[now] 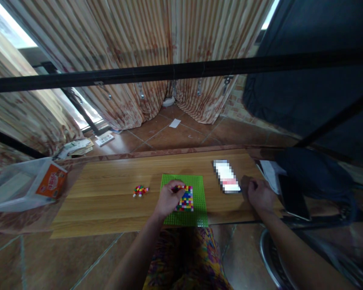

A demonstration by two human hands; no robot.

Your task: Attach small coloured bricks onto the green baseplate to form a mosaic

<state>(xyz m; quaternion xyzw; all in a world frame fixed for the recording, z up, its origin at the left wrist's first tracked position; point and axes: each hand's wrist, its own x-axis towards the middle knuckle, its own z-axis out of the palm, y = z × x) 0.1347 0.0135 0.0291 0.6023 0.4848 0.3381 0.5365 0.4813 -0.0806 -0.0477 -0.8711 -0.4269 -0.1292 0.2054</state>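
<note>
A green studded baseplate [200, 201] lies on the wooden table, with a square patch of small coloured bricks [188, 201] pressed onto it. My left hand [168, 198] is over the left part of this patch, thumb and fingers pinched together at its top edge. Whatever sits between those fingertips is too small to make out. A loose pile of small coloured bricks [140, 190] lies left of the baseplate. Curled closed, my right hand [261, 196] rests at the table's right end, beside a phone with a lit, blurred screen [226, 176]; nothing shows in its fingers.
The narrow wooden table [109, 209] spans the front. A clear plastic box [21, 183] with an orange label stands at its left. To the right lie a dark tablet-like device [294, 197] and a dark bag [317, 173]. A black bar [169, 72] crosses beyond the table.
</note>
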